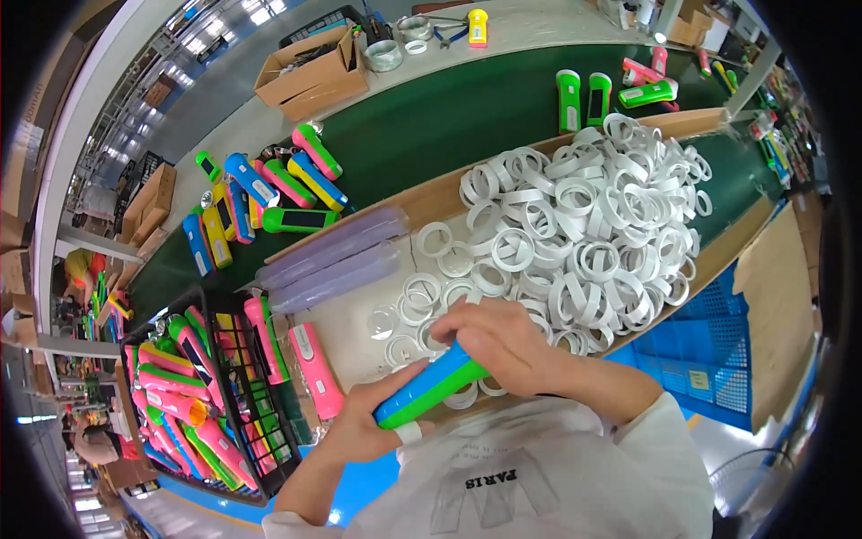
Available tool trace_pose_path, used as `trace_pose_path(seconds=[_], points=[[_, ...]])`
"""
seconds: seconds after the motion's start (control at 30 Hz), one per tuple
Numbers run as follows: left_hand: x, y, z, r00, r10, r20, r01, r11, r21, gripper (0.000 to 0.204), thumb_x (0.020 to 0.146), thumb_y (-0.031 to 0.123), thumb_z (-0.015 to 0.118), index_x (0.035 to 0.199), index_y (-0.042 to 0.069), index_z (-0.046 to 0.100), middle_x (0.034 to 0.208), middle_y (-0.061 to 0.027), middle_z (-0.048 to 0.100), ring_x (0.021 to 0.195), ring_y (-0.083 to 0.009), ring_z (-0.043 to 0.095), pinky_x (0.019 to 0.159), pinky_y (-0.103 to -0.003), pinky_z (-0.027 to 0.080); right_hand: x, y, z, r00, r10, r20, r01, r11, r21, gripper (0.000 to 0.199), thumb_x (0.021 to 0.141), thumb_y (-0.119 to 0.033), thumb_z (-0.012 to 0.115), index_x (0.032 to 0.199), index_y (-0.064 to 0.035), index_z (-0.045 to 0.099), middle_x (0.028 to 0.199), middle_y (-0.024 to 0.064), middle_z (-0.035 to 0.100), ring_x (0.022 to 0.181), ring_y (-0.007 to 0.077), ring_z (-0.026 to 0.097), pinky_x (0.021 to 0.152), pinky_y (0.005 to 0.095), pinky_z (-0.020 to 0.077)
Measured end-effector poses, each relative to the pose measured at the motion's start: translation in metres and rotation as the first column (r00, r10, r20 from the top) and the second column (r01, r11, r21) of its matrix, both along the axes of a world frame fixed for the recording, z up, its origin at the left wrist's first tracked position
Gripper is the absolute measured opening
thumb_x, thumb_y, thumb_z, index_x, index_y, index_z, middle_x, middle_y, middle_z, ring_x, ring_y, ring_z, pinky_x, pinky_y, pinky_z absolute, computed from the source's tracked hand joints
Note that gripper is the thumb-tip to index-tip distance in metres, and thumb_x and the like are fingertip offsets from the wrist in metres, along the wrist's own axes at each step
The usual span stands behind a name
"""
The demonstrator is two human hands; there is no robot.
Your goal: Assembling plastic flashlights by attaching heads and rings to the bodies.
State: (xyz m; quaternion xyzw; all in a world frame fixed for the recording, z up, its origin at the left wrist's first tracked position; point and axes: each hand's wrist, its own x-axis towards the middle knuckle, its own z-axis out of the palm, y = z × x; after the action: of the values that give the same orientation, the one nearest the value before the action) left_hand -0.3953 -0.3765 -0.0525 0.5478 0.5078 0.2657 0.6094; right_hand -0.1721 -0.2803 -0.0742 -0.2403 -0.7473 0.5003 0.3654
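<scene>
A blue and green flashlight (429, 388) is held between my two hands, tilted with its far end up and to the right. My left hand (357, 426) wraps round its lower left end. My right hand (505, 340) is closed over the other end, and its fingers hide that end. Just beyond my hands lie loose white plastic rings (419, 290) and clear round discs (383, 321). A large heap of white rings (584, 216) spreads to the right. Left of my hands, a pink flashlight (316, 370) lies on the cardboard-edged tray.
A black crate (269, 409) full of colourful flashlights stands at the left. Rolls of clear plastic (337, 260) lie beyond it. More flashlights (269, 189) rest on the green belt (431, 135). A cardboard box (314, 76) sits at the back, a blue crate (691, 355) at the right.
</scene>
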Motion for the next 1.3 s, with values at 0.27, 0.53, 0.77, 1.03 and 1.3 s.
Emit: trace_pose_path(seconds=[0.27,0.53,0.77,1.03,1.3], points=[[-0.006,0.009,0.026,0.948,-0.115,-0.298,0.214,0.921,0.326,0.076,0.063,-0.002,0.074,0.135,0.011,0.052,0.112,-0.0134,0.063,0.088,-0.0263,0.065,0.077,-0.036,0.052,-0.001,0.0,0.023,0.996,-0.065,0.057,0.03,0.881,0.473,0.037,0.091,-0.036,0.052,0.086,-0.002,0.065,0.09,0.0112,0.065,0.076,0.0231,0.065,0.065,0.0391,0.0539],[0.014,0.023,-0.027,0.644,0.392,-0.657,0.339,0.623,0.705,0.079,0.054,-0.001,0.07,0.13,0.013,0.056,0.102,-0.0134,0.06,0.076,-0.0274,0.062,0.061,-0.036,0.051,-0.017,0.041,-0.022,0.964,-0.156,-0.216,-0.023,0.758,-0.652,0.056,0.098,-0.048,0.04,0.121,0.0006,0.056,0.115,0.0132,0.06,0.108,0.0217,0.059,0.094,0.0349,0.0458],[0.02,0.018,-0.017,0.812,0.226,-0.537,0.244,0.705,0.666,0.075,0.059,0.005,0.074,0.131,0.014,0.056,0.099,-0.0123,0.06,0.074,-0.0254,0.062,0.06,-0.035,0.051,-0.003,0.022,-0.032,0.986,-0.161,-0.043,0.147,0.962,-0.228,0.054,0.099,-0.046,0.035,0.102,-0.0004,0.065,0.098,0.011,0.066,0.089,0.0205,0.059,0.083,0.0344,0.0461],[0.004,0.032,0.005,0.688,0.235,-0.687,0.457,0.594,0.662,0.077,0.059,0.007,0.075,0.132,0.02,0.055,0.101,-0.0115,0.06,0.073,-0.026,0.062,0.057,-0.033,0.05,-0.007,0.021,-0.028,0.962,-0.19,-0.196,0.102,0.917,-0.385,0.055,0.099,-0.048,0.037,0.11,-0.0006,0.061,0.101,0.0089,0.066,0.088,0.024,0.063,0.085,0.0352,0.0486],[0.028,0.04,-0.007,0.548,0.21,-0.809,0.493,0.701,0.516,0.069,0.062,0.008,0.08,0.128,0.015,0.059,0.1,-0.0158,0.064,0.079,-0.0289,0.065,0.064,-0.035,0.053,-0.004,0.044,-0.059,0.977,-0.211,-0.013,0.126,0.634,-0.763,0.048,0.098,-0.041,0.039,0.087,-0.0012,0.063,0.082,0.0111,0.066,0.08,0.0177,0.063,0.077,0.0319,0.0497]])
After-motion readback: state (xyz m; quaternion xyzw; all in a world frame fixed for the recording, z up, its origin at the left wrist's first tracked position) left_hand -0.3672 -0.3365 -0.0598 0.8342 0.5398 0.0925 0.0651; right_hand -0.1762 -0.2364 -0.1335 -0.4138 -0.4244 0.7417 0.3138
